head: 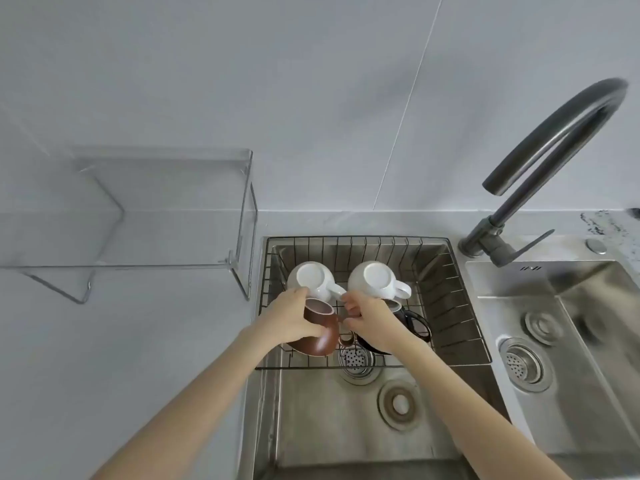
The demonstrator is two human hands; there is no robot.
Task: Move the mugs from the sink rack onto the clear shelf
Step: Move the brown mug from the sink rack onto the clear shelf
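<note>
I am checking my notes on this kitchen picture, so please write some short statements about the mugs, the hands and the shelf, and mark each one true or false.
1. The left hand grips the brown mug. True.
2. Both white mugs stand with the mouth upward. False: the left white mug and the right white mug are upside down, with their bases showing.
3. The clear shelf already carries one mug. False: no mug is on it; all four are in the sink rack.
4. The right hand is at the black mug. True, though whether its fingers hold it cannot be told.
5. The faucet is running water. False: no water is visible.
</note>
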